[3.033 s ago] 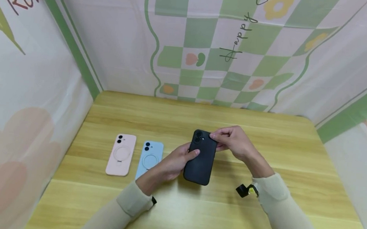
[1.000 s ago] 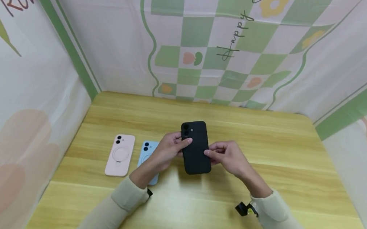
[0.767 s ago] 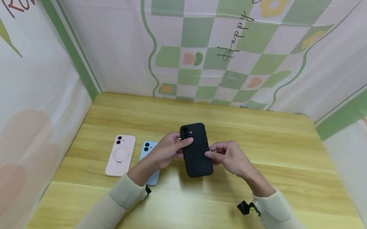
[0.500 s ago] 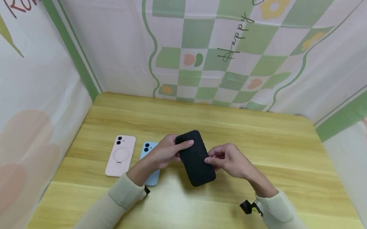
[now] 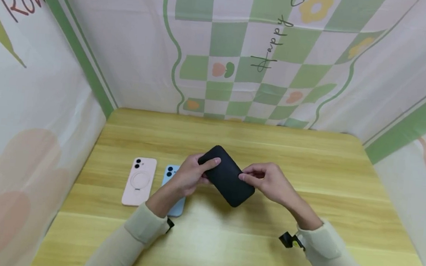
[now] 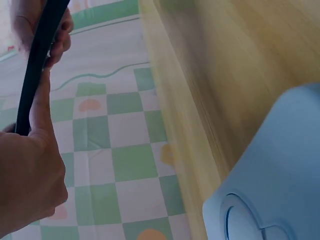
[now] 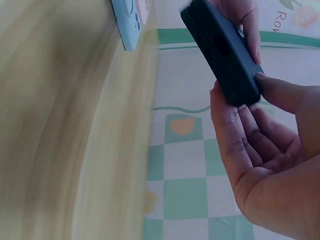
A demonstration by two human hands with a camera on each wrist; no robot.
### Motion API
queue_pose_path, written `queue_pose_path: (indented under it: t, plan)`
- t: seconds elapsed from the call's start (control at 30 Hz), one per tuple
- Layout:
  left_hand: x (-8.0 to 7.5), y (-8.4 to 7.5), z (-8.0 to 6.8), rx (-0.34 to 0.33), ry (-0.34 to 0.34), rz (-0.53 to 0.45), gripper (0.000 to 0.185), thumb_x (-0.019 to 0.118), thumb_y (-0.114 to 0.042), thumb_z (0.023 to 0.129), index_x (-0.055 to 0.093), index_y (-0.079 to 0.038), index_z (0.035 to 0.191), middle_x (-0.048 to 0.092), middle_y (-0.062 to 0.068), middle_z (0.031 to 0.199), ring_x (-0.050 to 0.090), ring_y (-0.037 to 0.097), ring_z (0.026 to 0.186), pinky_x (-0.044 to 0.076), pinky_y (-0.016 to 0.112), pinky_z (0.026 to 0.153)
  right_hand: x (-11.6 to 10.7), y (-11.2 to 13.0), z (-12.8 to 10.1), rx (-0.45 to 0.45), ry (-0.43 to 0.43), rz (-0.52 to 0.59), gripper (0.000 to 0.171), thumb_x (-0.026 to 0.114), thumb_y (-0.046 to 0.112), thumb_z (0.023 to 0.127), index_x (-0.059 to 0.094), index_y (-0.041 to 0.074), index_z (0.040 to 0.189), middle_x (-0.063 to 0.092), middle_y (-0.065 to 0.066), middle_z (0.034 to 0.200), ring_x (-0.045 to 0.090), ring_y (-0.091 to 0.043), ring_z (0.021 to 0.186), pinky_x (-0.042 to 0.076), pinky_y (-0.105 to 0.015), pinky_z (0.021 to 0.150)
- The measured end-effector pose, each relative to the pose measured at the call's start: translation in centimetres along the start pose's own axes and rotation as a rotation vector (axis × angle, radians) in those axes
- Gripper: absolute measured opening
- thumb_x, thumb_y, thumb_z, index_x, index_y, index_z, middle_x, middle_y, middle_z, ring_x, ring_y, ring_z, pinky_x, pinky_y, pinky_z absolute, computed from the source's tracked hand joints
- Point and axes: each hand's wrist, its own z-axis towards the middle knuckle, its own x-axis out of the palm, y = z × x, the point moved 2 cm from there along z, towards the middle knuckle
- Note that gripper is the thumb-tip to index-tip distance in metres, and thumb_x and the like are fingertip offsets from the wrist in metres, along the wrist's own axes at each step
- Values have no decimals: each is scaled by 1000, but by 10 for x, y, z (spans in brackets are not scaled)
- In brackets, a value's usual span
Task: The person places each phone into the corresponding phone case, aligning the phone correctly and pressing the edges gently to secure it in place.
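A black phone [image 5: 228, 178] is held above the table, back side up and slanting down to the right in the head view. My left hand [image 5: 190, 175] grips its upper left end, thumb across the back; the camera corner is hidden there. With thumb and fingers, my right hand [image 5: 266, 180] pinches its right long edge. In the right wrist view, the phone's narrow side [image 7: 225, 55] shows between thumb and fingertips. The left wrist view has the phone [image 6: 37, 65] edge-on, with a left finger stretched along its underside.
A pink phone [image 5: 139, 181] with a ring on its back lies at the table's left. Beside it lies a light blue phone [image 5: 177, 208], partly covered by my left wrist. Patterned cloth [image 5: 228, 45] hangs behind the wooden table [image 5: 309, 158].
The black phone has turned from nearly upright to slanted, its lower end swinging right and its camera corner going out of sight. My right hand has slid from the top corner down the right edge.
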Motion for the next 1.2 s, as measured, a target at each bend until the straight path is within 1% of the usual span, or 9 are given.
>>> queue_pose_path:
  t: [0.17, 0.27, 0.37, 0.53, 0.73, 0.87, 0.93, 1.1, 1.2]
  plan:
    - [-2, -2, 0, 48, -54, -40, 35, 66, -17, 107, 64, 9, 130, 71, 17, 108, 77, 24, 90, 67, 36, 80, 1, -4, -1, 41, -18, 59, 18, 77, 16, 99, 80, 1, 107, 79, -8, 94, 73, -13, 80, 62, -26, 70]
    - [-2, -2, 0, 56, -59, -45, 35, 66, -17, 107, 64, 9, 131, 71, 20, 113, 77, 26, 95, 66, 38, 83, 2, -7, -1, 72, -30, 90, 18, 77, 16, 99, 80, 0, 108, 79, -10, 96, 74, -14, 79, 65, -31, 72]
    - [-2, -2, 0, 50, -45, -49, 36, 65, -17, 107, 63, 8, 134, 69, 22, 119, 76, 28, 100, 66, 39, 84, 2, -9, -1, 75, -41, 85, 18, 77, 16, 99, 81, 1, 109, 80, -9, 97, 74, -15, 81, 66, -35, 74]
    - [-4, -2, -2, 33, 1, -27, 37, 65, -14, 107, 62, 8, 136, 69, 21, 119, 77, 28, 99, 66, 37, 82, -2, -8, 0, 40, -14, 52, 18, 77, 15, 99, 81, 1, 110, 80, -8, 98, 74, -16, 82, 64, -29, 71]
    - [-6, -1, -1, 1, 74, 29, 35, 67, -9, 104, 62, 11, 132, 71, 19, 118, 76, 25, 100, 65, 40, 87, -10, -3, 2, -42, 38, -36, 17, 76, 12, 99, 81, 1, 112, 80, -4, 94, 69, -13, 76, 61, -26, 66]
    - [-4, 1, -1, -4, 74, 41, 32, 67, -9, 104, 64, 10, 129, 71, 17, 118, 75, 24, 100, 66, 38, 87, -14, 2, 4, -73, 51, -81, 16, 75, 11, 100, 81, 2, 112, 79, -2, 92, 67, -17, 73, 57, -25, 63]
    - [-4, 2, -2, -4, 62, 36, 32, 67, -10, 105, 63, 10, 129, 70, 17, 119, 75, 24, 100, 65, 39, 88, -16, 3, 5, -72, 35, -93, 16, 75, 11, 100, 81, 2, 112, 79, -2, 94, 69, -17, 76, 59, -25, 66]
    - [-2, 0, -4, 18, 33, 5, 33, 65, -11, 107, 61, 8, 133, 68, 19, 124, 75, 26, 105, 64, 39, 91, -19, 4, 7, -13, -47, -73, 17, 76, 19, 101, 81, 7, 111, 79, -6, 104, 73, -17, 91, 62, -27, 79]
    - [-2, 0, -5, 36, 24, -15, 33, 63, -11, 108, 60, 8, 135, 67, 21, 127, 75, 29, 108, 65, 37, 90, -18, 2, 7, 60, -86, -2, 21, 77, 26, 100, 81, 9, 112, 79, -8, 107, 73, -19, 92, 62, -29, 79]
